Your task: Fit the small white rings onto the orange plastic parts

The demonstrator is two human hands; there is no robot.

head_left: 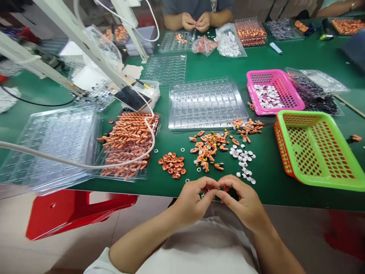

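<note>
My left hand (196, 198) and my right hand (242, 199) meet at the fingertips over the table's front edge. Both are pinched closed around something small that the fingers mostly hide; its kind does not show. Just beyond them lie white round discs (243, 163), some with dark undersides. A loose heap of small orange curved parts (207, 150) with yellow and dark bits spreads behind. To the left sits a cluster of copper-orange round caps (172, 164). Several small white rings (199, 169) are scattered near my left hand.
Clear plastic trays (208, 104) lie mid-table. Trays of orange parts (128, 142) stand left under a white cable (94, 166), near a phone (132, 99). A pink basket (288, 106) and a green basket (322, 182) stand right. Opposite, a co-worker's hands (196, 21) are together.
</note>
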